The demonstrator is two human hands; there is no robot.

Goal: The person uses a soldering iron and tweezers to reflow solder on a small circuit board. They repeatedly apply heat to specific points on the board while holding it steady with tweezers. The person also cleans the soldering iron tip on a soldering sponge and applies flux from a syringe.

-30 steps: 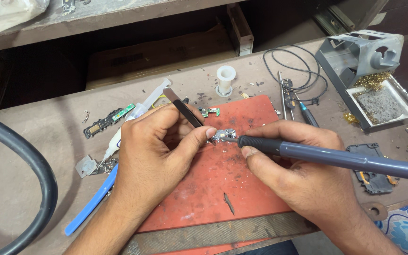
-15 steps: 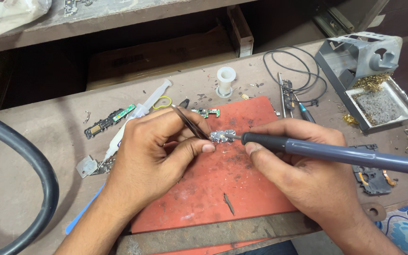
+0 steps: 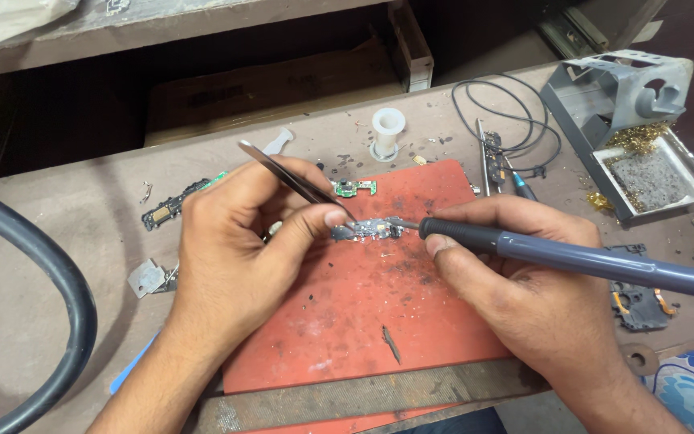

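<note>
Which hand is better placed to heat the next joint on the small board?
Right, probably. The right hand holds the soldering iron with its tip at the small board on the red mat. The left hand holds tweezers against the board's other end.

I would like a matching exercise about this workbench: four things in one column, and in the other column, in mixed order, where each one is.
Things:
1. tweezers
2. soldering iron
3. small circuit board
4. white spool

Places:
A. standing on the bench behind the red mat
B. held in the right hand
C. held in the left hand
D. lying on the red mat between the two hands

Pairs: 1-C, 2-B, 3-D, 4-A
</note>
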